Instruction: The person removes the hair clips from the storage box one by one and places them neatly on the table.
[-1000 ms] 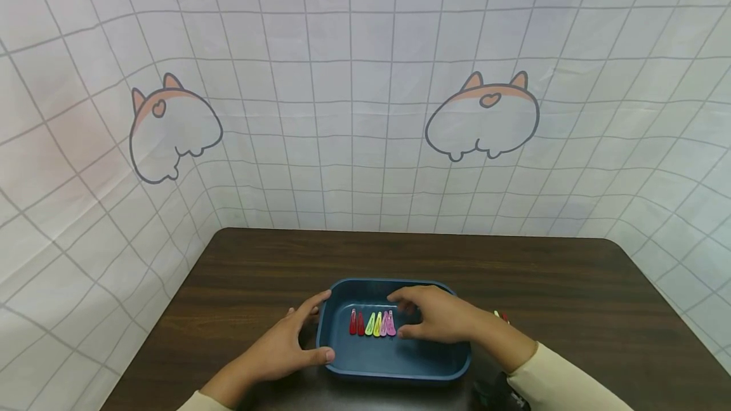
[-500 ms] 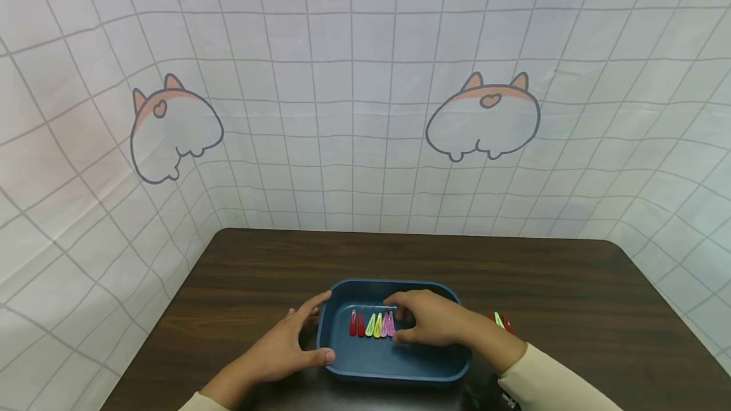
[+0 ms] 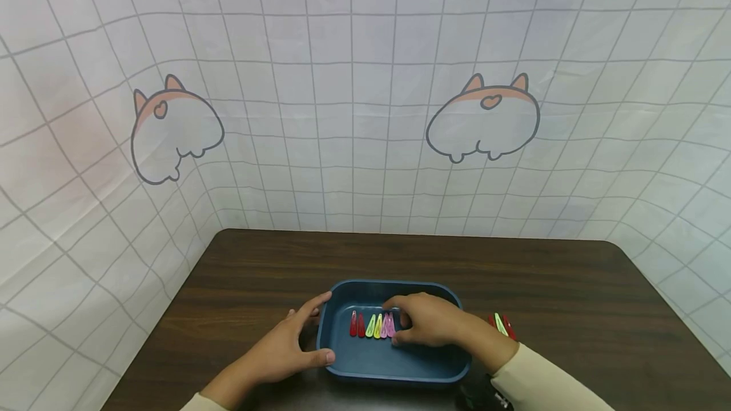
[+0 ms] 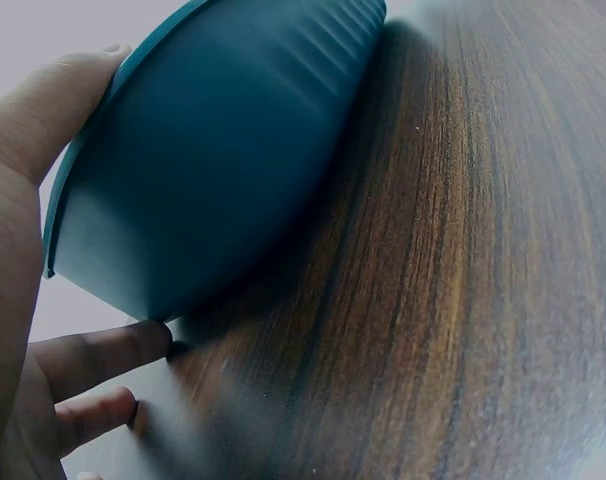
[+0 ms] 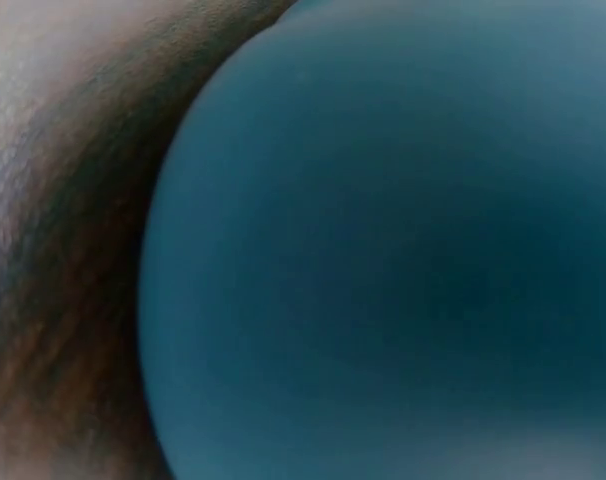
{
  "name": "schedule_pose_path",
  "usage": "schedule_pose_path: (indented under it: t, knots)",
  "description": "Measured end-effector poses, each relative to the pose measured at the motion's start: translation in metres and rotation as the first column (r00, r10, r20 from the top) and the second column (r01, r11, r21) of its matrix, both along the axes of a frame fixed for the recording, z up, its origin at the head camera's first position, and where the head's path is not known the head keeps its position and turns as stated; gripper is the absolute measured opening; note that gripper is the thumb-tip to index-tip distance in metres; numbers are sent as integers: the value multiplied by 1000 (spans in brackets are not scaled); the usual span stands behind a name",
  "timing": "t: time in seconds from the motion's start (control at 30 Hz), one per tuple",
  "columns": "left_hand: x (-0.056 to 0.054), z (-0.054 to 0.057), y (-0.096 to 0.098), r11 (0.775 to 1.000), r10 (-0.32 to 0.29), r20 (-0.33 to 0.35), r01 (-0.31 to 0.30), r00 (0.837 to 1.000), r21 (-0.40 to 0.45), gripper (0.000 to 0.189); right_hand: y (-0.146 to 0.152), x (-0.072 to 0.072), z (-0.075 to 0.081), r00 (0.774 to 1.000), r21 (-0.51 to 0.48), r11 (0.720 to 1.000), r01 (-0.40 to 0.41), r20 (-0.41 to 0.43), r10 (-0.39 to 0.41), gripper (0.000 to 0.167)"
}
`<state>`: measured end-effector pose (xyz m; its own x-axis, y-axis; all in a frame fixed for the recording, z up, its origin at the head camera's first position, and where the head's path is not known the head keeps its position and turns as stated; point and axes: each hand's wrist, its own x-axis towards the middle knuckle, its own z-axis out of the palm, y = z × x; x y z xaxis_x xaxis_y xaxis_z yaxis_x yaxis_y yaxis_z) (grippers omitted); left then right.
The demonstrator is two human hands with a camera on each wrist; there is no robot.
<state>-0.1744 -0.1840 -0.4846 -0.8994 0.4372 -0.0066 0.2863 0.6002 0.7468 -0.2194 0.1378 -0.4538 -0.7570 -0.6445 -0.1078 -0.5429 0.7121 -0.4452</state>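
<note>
A blue rectangular tray (image 3: 394,370) sits near the table's front edge. Inside it several hair clips stand in a row: two red clips (image 3: 361,325), a green clip (image 3: 370,325), a yellow clip (image 3: 378,326) and two pink clips (image 3: 391,325). My right hand (image 3: 431,321) reaches in from the right, thumb and index finger curved to the ends of the rightmost pink clip. Spread along the tray's left end, my left hand (image 3: 285,342) touches the rim with its thumb; its other fingers (image 4: 103,355) lie by the outer wall. The right wrist view is mostly blurred blue tray.
More clips, red and green (image 3: 501,325), lie on the dark wooden table (image 3: 274,259) to the tray's right, partly behind the right forearm. A black object (image 3: 482,395) shows beneath the right sleeve. A white grid-patterned cloth (image 3: 365,144) hangs around the table.
My right hand has moved left and slightly down, bringing its thumb and index finger to the pink clips. More of the clips on the table now shows. The left hand stays put.
</note>
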Motion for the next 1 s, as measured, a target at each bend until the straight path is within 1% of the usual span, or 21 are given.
schedule_pose_path:
  t: [0.63, 1.0]
  knots:
    - [-1, -4, -3, 1000, -4, -16, 4, 1000, -13, 93, -4, 0, -8, 999, 23, 999, 38, -12, -38, 54]
    - [0, -2, -3, 1000, -1, -5, 0, 1000, -10, 92, -5, 1, -8, 999, 9, 999, 38, -10, -37, 49]
